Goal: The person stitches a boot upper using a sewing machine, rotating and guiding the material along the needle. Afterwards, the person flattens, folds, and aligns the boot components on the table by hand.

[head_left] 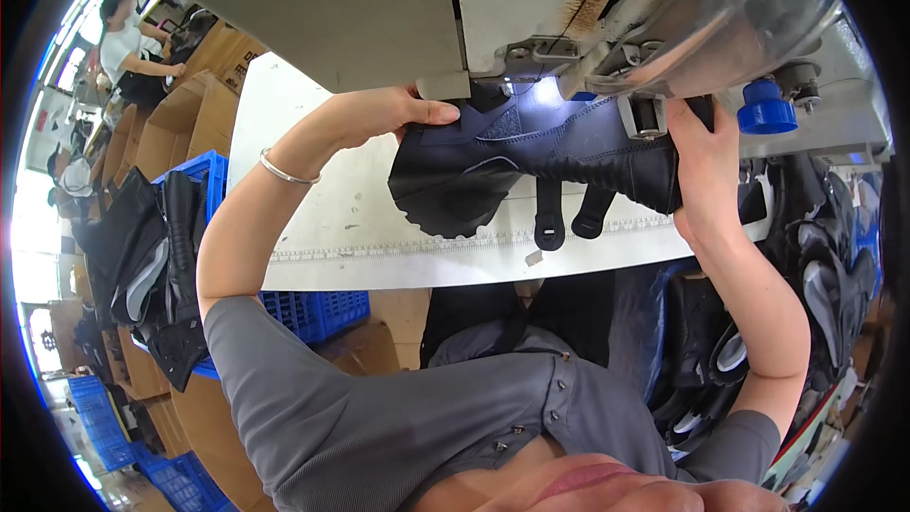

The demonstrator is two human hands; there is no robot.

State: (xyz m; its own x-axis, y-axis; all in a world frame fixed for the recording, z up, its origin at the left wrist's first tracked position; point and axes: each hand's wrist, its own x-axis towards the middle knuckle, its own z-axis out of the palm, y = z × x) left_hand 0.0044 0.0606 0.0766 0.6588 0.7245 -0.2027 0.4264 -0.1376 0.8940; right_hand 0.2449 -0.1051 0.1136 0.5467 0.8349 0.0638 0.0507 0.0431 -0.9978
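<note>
A black boot upper [578, 142] with stitched seams, a scalloped lower edge and two hanging straps lies across the white table under the lit head of a sewing machine [379, 19]. My left hand [403, 114] pinches its left end, thumb on top and the other fingers mostly hidden. At the opposite end, my right hand [706, 147] is closed round the black material, its fingertips partly hidden behind it. Between my hands, the upper runs close beneath the machine's lower parts. The contact with the needle is too hidden to make out.
A ruler strip runs along the white table [322, 270]. A blue crate [327, 313] and heaped black uppers [142, 256] stand left; more black pieces [825, 256] hang right. A blue knob [766, 109] juts from the machine. Another person [128, 47] works at far left.
</note>
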